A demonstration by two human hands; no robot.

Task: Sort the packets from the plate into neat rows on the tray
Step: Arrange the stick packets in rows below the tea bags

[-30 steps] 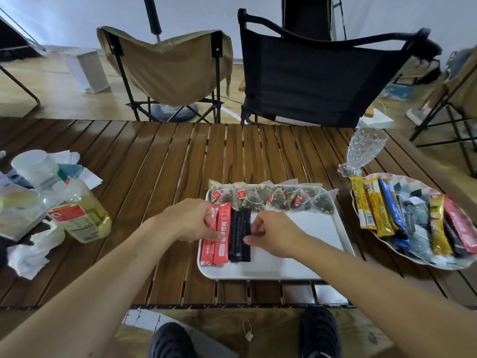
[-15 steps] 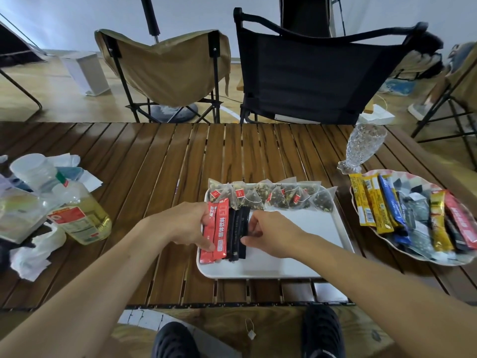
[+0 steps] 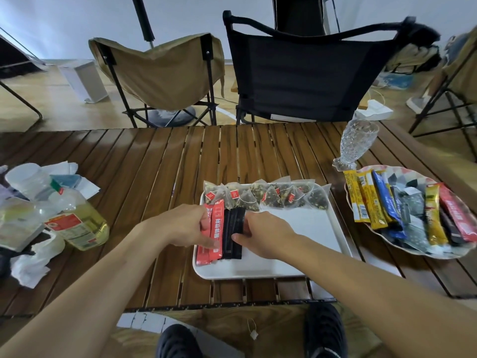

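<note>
Squaring up: left hand grips red stick packets, right hand grips black stick packets; oversqueezing could overlap them.

A dark brown slatted wooden surface fills the middle of the frame. At its left edge a clear plastic bottle of yellow oil with a red label sits among crumpled white tissues. A clear cut-glass goblet stands upright at the right. Behind, a tan fabric folding chair stands left of a black fabric folding chair. Two black shoes show at the bottom.
</note>
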